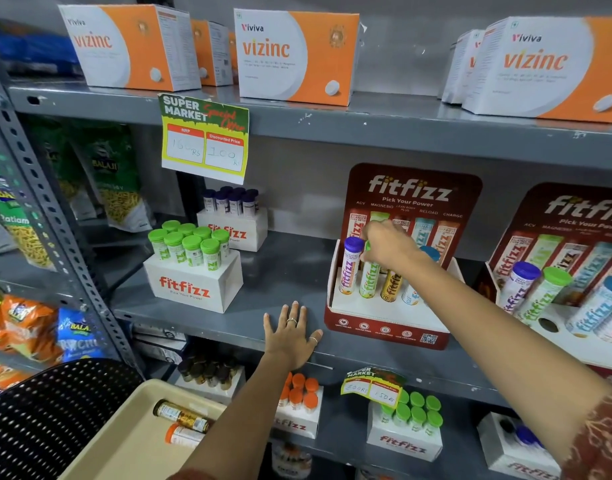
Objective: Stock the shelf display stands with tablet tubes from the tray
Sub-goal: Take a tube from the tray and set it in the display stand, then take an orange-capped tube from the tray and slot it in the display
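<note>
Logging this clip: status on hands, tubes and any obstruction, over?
Right hand gripping green-capped tube in red display stand. Left hand flat, open, on shelf edge. Two tubes left in tray. Nothing blocking.

A grey metal shelf rack point(332, 129) fills the view, with 3 boards one above the other. A post point(38, 188) full of holes stands at the left. Behind the boards is a plain grey wall point(297, 174). A black chair back point(45, 410) with small holes sits low left.
</note>
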Available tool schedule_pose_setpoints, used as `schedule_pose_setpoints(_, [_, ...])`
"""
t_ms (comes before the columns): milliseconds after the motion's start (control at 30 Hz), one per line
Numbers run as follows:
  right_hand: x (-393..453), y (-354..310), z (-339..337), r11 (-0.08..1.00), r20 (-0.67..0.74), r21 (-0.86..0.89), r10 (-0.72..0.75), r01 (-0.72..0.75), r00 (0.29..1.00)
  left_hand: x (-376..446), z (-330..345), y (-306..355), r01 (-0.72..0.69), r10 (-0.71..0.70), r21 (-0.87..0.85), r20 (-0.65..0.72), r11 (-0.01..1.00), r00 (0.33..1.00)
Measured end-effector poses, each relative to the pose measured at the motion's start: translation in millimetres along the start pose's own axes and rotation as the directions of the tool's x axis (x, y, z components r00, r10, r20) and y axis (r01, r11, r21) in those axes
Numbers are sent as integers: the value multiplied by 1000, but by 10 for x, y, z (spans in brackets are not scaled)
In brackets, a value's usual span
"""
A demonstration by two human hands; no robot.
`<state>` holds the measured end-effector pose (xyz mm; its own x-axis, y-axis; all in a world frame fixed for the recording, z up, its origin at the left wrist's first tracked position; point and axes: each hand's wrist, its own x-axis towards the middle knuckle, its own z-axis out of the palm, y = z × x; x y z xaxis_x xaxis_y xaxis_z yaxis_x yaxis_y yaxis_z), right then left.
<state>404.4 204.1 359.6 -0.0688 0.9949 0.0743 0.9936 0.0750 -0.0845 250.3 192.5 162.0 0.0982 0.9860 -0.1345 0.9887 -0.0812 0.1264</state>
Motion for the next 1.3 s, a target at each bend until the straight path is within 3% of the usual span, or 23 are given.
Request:
schedule_pose_setpoints(100, [-66, -160, -39, 985, -132, -165, -65, 43, 989, -96, -20, -89, -8, -2, -104, -100, 995, 995])
schedule_pose_setpoints(200, [-134, -405, -19, 980, -242, -179, -132, 90, 961, -245, -73, -264, -19, -25, -150, -286, 988, 958])
schedule_pose_setpoints(300, [-185, -709, 136, 971, -267, -101, -234, 214, 935, -394, -124, -483, -8, -55, -154, -402, 988, 914])
schedule_pose_setpoints(433, [-253, -1198, 534, 903, -213, -35, -426, 429, 879, -634, -42, -914, 115, -165, -137, -445, 984, 880])
schedule_pose_setpoints(733, [-464, -2232, 1749, 775, 138, 61, -630, 629, 764, -1337, 788, -1989, 374, -382, -88, -126, 923, 915])
schedule_pose_setpoints(833, [-548, -2451, 2210, 773, 240, 64, -626, 632, 742, -1542, 1046, -2177, 478, -485, -118, -46, 871, 873])
schedule_pose_setpoints(1067, [-649, -2708, 3105, 755, 424, 85, -618, 650, 662, -1830, 1662, -2441, 562, -524, -105, 257, 820, 812])
schedule_pose_setpoints(1300, [-631, -2892, 3597, 743, 488, 51, -601, 667, 633, -1883, 2022, -2489, 606, -522, -155, 372, 780, 768])
